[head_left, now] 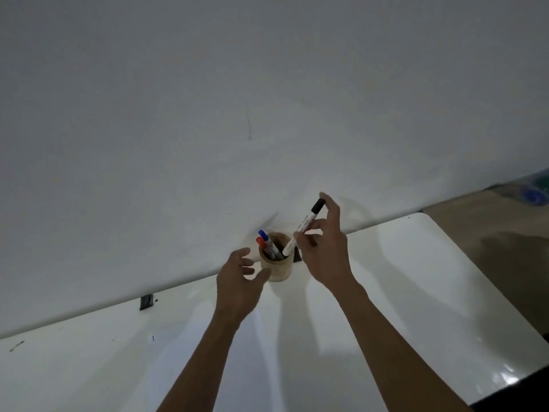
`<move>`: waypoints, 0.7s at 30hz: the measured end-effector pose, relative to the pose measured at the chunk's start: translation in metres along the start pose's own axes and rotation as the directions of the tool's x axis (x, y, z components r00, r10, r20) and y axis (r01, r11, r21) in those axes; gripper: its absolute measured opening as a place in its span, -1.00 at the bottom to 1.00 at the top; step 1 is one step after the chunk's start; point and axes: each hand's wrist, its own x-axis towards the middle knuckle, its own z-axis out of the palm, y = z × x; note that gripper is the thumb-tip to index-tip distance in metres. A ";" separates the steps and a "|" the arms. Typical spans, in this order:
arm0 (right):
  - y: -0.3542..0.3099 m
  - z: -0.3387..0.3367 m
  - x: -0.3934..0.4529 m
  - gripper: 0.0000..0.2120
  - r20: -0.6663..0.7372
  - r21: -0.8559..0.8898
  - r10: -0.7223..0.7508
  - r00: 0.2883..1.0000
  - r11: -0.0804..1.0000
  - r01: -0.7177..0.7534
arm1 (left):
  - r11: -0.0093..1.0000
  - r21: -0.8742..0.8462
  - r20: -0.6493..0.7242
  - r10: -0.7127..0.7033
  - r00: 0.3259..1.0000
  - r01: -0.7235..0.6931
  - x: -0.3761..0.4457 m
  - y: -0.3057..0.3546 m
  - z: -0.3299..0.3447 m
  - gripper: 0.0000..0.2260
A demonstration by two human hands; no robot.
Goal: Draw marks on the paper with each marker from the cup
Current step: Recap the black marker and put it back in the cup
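Note:
A round tan cup (277, 270) stands at the back edge of the white table (416, 292), against the wall. A blue-capped marker (266, 239) and a red-capped marker (263, 244) lean in it. My right hand (323, 248) pinches a white marker with a black cap (303, 227), tilted, its lower end at the cup's mouth. My left hand (239, 278) hovers just left of the cup with fingers spread, its thumb near the cup's wall; whether it touches is unclear. No paper is in view.
A white wall (237, 99) rises right behind the table. A small black clip-like object (146, 301) sits on the table's back edge to the left. Brown floor (490, 242) and a blurred blue and green object (534, 193) lie to the right.

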 end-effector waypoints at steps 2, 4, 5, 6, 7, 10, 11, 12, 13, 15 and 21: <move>0.005 0.004 0.010 -0.15 -0.009 0.007 -0.029 1.000 1.000 0.029 | 0.998 0.041 -0.002 -0.042 0.999 0.042 0.005 -0.007 0.016 -0.37; 0.009 0.010 0.015 -0.20 -0.012 0.001 -0.045 0.999 0.999 0.045 | 0.997 0.061 0.004 -0.048 0.999 0.047 0.011 -0.011 0.030 -0.29; 0.011 0.012 0.016 -0.25 -0.007 -0.010 -0.045 0.999 0.999 0.045 | 0.998 0.054 0.010 -0.040 0.999 0.039 0.013 -0.011 0.035 -0.26; 0.013 0.015 0.017 -0.32 0.002 -0.029 -0.043 0.999 0.999 0.043 | 0.999 0.044 0.015 -0.027 1.000 0.027 0.015 -0.012 0.040 -0.25; 0.015 0.016 0.017 -0.39 0.014 -0.053 -0.044 0.999 0.998 0.045 | 0.999 0.038 0.012 -0.014 1.000 0.014 0.016 -0.012 0.044 -0.25; 0.022 0.020 0.017 -0.51 0.057 -0.121 -0.080 0.995 0.989 0.086 | 0.999 0.050 -0.033 0.005 0.999 -0.003 0.020 -0.014 0.050 -0.28; 0.024 0.021 0.017 -0.54 0.076 -0.142 -0.099 0.992 0.984 0.109 | 0.999 0.052 -0.044 0.009 0.999 -0.007 0.021 -0.015 0.051 -0.30; 0.026 0.021 0.017 -0.55 0.100 -0.163 -0.111 0.989 0.978 0.126 | 0.999 0.045 -0.049 0.011 0.999 -0.009 0.022 -0.015 0.052 -0.32; 0.027 0.022 0.017 -0.56 0.128 -0.184 -0.114 0.985 0.973 0.136 | 0.999 0.032 -0.050 0.010 0.999 -0.009 0.022 -0.015 0.052 -0.34; 0.031 0.025 0.017 -0.56 0.173 -0.218 -0.112 0.979 0.964 0.149 | 1.000 0.012 -0.050 0.010 0.999 -0.010 0.023 -0.016 0.053 -0.35; 0.041 0.031 0.011 -0.70 0.158 -0.293 -0.075 0.985 0.949 0.119 | 0.999 -0.001 -0.053 0.033 0.998 -0.033 0.025 -0.020 0.053 -0.37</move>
